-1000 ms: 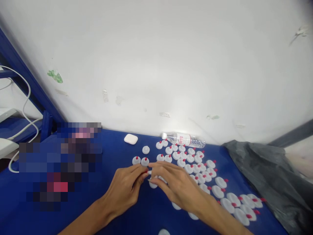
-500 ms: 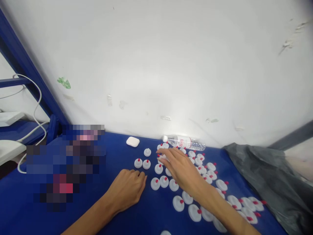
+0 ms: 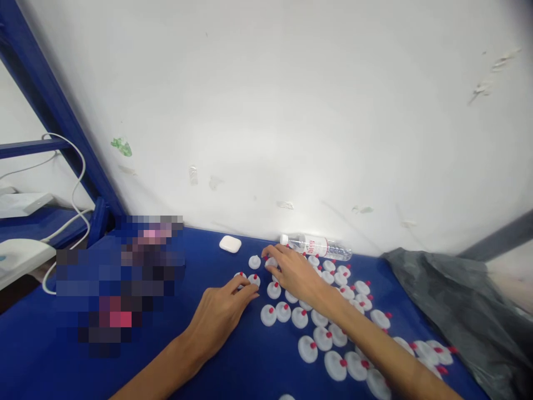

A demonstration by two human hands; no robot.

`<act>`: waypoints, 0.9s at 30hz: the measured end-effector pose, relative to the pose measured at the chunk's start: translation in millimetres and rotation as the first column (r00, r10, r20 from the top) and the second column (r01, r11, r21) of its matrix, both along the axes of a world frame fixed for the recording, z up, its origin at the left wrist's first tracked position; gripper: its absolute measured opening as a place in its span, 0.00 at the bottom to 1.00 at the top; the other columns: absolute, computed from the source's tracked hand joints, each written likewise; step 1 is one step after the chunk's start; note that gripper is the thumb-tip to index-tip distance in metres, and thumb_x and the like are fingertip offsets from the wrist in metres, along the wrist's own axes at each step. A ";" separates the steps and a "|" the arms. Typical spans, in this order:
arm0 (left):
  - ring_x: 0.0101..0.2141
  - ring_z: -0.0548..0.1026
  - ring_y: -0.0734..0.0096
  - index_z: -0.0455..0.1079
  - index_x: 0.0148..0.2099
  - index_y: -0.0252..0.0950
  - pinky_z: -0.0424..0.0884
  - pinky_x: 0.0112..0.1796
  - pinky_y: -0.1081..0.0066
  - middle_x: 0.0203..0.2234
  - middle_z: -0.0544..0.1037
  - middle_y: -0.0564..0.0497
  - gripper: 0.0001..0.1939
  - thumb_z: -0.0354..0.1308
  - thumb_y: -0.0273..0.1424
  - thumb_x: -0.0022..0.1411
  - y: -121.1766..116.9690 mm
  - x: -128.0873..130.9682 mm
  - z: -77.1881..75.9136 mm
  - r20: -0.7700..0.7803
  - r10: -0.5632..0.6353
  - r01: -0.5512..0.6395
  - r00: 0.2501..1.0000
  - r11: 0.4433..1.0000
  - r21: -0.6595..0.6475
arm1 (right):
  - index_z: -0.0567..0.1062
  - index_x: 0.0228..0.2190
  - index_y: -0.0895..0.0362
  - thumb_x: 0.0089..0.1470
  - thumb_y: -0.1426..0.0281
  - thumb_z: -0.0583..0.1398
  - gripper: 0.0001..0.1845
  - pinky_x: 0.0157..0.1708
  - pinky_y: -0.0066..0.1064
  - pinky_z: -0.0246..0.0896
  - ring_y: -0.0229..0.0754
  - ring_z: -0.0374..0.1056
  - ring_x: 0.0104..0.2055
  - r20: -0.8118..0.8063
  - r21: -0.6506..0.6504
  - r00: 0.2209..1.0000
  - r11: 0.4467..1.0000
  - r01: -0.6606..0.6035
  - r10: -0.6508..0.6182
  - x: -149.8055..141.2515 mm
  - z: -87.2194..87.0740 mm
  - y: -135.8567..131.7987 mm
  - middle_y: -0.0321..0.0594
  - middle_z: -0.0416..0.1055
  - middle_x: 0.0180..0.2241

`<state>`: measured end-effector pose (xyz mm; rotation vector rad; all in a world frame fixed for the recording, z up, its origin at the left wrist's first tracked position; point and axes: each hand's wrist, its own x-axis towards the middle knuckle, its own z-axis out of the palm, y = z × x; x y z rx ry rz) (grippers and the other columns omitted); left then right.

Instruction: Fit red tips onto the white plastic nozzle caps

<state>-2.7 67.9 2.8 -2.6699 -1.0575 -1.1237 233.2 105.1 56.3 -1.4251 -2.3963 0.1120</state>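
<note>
Several small white round caps with red tips (image 3: 308, 349) lie spread over a blue table (image 3: 233, 366). My left hand (image 3: 216, 315) rests on the table, its fingers reaching to the caps at the left end of the group (image 3: 254, 280). My right hand (image 3: 293, 272) reaches farther back, its fingers curled over a white cap (image 3: 270, 262) near the back of the group. Whether it grips that cap I cannot tell.
A clear plastic water bottle (image 3: 318, 246) lies on its side against the white wall. A small white case (image 3: 230, 244) sits left of it. A grey plastic bag (image 3: 453, 303) covers the table's right end. White cables (image 3: 77, 189) hang at the left by a blue frame.
My hands parted from a pinch at the table's middle. The right hand reached back toward the bottle and the far caps; the left hand lay down, then stretched its fingers toward the left caps.
</note>
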 end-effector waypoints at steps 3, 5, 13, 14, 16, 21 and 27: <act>0.35 0.90 0.66 0.76 0.55 0.43 0.79 0.27 0.74 0.42 0.89 0.51 0.15 0.47 0.34 0.84 -0.1 0.3 -1.5 0.044 0.003 -0.003 0.999 1.000 0.008 | 0.78 0.52 0.51 0.73 0.72 0.59 0.11 0.51 0.51 0.79 0.56 0.81 0.48 -0.006 0.009 0.999 0.999 -0.036 0.036 0.1 3.2 -1.0 0.47 0.82 0.47; 0.36 0.90 0.65 0.76 0.56 0.43 0.80 0.29 0.74 0.43 0.89 0.50 0.15 0.48 0.33 0.84 -0.4 0.7 -1.9 0.074 0.008 -0.008 0.997 1.000 -0.002 | 0.78 0.53 0.53 0.74 0.69 0.59 0.11 0.55 0.54 0.76 0.58 0.80 0.52 -0.010 0.015 0.997 0.997 -0.081 0.082 0.3 6.8 0.9 0.49 0.82 0.49; 0.27 0.87 0.67 0.78 0.49 0.45 0.76 0.24 0.74 0.37 0.90 0.55 0.10 0.55 0.36 0.81 -3.9 3.3 5.9 0.275 0.074 -0.032 0.958 0.987 -0.157 | 0.82 0.55 0.51 0.76 0.62 0.60 0.14 0.67 0.56 0.68 0.59 0.73 0.67 0.002 -0.019 0.943 0.943 -0.333 0.333 -1.7 2.4 18.3 0.42 0.84 0.57; 0.25 0.86 0.69 0.78 0.48 0.46 0.74 0.23 0.74 0.34 0.90 0.57 0.09 0.56 0.36 0.80 -4.6 4.2 8.9 0.310 0.094 -0.033 0.946 0.980 -0.199 | 0.82 0.56 0.52 0.76 0.62 0.60 0.15 0.67 0.57 0.67 0.60 0.74 0.67 -0.008 -0.012 0.942 0.942 -0.335 0.335 -0.7 2.6 17.3 0.43 0.84 0.58; 0.24 0.83 0.71 0.79 0.46 0.46 0.73 0.23 0.75 0.32 0.88 0.58 0.08 0.58 0.36 0.78 -5.8 6.1 15.6 0.379 0.139 -0.028 0.915 0.958 -0.284 | 0.81 0.58 0.54 0.76 0.59 0.61 0.17 0.67 0.57 0.68 0.59 0.75 0.65 -0.043 0.013 0.948 0.949 -0.314 0.314 2.7 6.2 10.3 0.47 0.83 0.58; 0.34 0.85 0.64 0.83 0.43 0.45 0.82 0.35 0.69 0.37 0.88 0.52 0.11 0.61 0.42 0.75 -7.0 10.3 27.3 0.531 0.222 0.038 0.817 0.900 -0.435 | 0.78 0.57 0.51 0.76 0.63 0.60 0.13 0.55 0.42 0.78 0.49 0.81 0.53 -0.117 0.012 0.957 0.964 -0.266 0.266 9.9 23.8 -31.1 0.43 0.82 0.54; 0.35 0.88 0.59 0.86 0.41 0.44 0.87 0.41 0.65 0.34 0.90 0.51 0.13 0.66 0.45 0.70 -9.6 14.2 24.7 0.616 0.233 0.176 0.753 0.830 -0.529 | 0.69 0.59 0.49 0.74 0.71 0.60 0.16 0.55 0.43 0.80 0.49 0.80 0.55 -0.200 -0.012 0.953 0.972 -0.234 0.227 0.1 22.3 -68.6 0.43 0.80 0.55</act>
